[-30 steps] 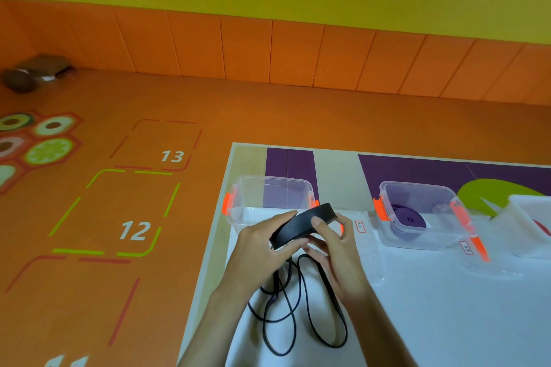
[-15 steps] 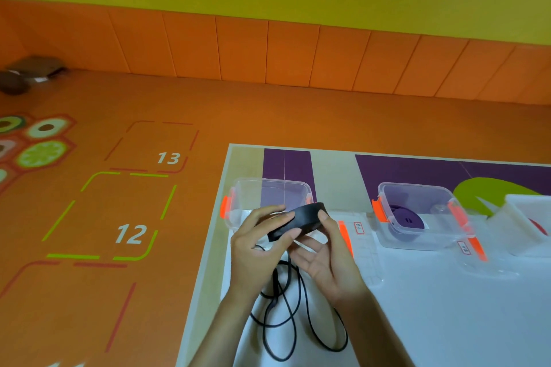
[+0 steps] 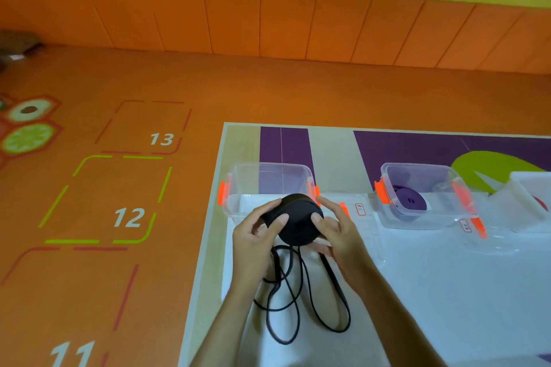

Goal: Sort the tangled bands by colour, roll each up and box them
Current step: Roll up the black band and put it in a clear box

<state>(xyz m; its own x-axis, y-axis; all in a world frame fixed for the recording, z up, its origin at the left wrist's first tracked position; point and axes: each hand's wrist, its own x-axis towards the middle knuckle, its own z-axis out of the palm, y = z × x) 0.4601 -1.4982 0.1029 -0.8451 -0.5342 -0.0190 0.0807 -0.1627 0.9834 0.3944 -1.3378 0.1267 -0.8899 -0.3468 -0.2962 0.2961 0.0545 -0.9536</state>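
Note:
A black band roll [image 3: 298, 222] is held upright between both hands, its flat round face toward the camera. My left hand [image 3: 256, 235] grips its left side with thumb and fingers. From the right, my right hand [image 3: 338, 231] holds the other edge. The unrolled tail of the black band [image 3: 301, 298] hangs down in loose loops onto the white table [image 3: 447, 292]. An open clear box with orange clips [image 3: 238, 188] stands just behind the roll. A second clear box [image 3: 444, 214] to the right holds a rolled purple band [image 3: 407, 201].
A clear lid [image 3: 362, 217] lies between the two boxes. A white container [image 3: 529, 197] sits at the far right edge. The table's left edge borders an orange floor mat [image 3: 128, 217] with printed numbers.
The roll has turned from lying edge-on to facing the camera. Both hands have shifted around it and it has grown rounder, with less tail hanging.

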